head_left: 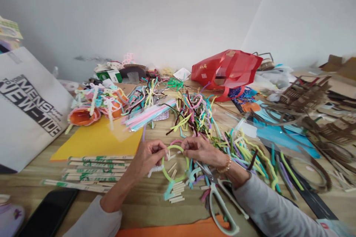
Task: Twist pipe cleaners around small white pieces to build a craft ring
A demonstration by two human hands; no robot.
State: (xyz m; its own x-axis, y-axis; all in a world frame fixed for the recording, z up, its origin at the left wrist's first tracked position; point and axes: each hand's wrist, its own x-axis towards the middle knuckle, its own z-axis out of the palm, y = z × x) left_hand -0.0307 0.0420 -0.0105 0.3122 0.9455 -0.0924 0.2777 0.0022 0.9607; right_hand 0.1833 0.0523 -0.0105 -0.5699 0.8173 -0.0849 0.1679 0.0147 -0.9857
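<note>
A lime-green pipe-cleaner ring [168,176] sits low over the bench [133,207], tilted and held at its top by both hands. The fingers of the left hand [147,157] are closed in a pinch on the ring's upper left, beside a short pale wooden stick [171,154] that juts from the grip. The fingers of the right hand [198,152] are pinched on its upper right, and a beaded bracelet [224,163] circles that wrist. A pink pipe cleaner [175,142] arcs just above the ring, and a white fuzzy pipe cleaner [155,170] touches its left side. Just below the ring lies a small stack of cut wooden sticks [175,193]. To its right, scissors with pale green handles [219,203] and loose pipe cleaners [239,155] crowd the space, leaving little room. To its left, bare wood stays open beneath the left forearm, out to chopsticks in green-printed paper sleeves [94,170] and a black phone [48,213] at the near edge. Beyond the ring rise a heap of multicoloured pipe cleaners [194,113], a yellow card sheet [97,139] and a red bag [226,70].
</note>
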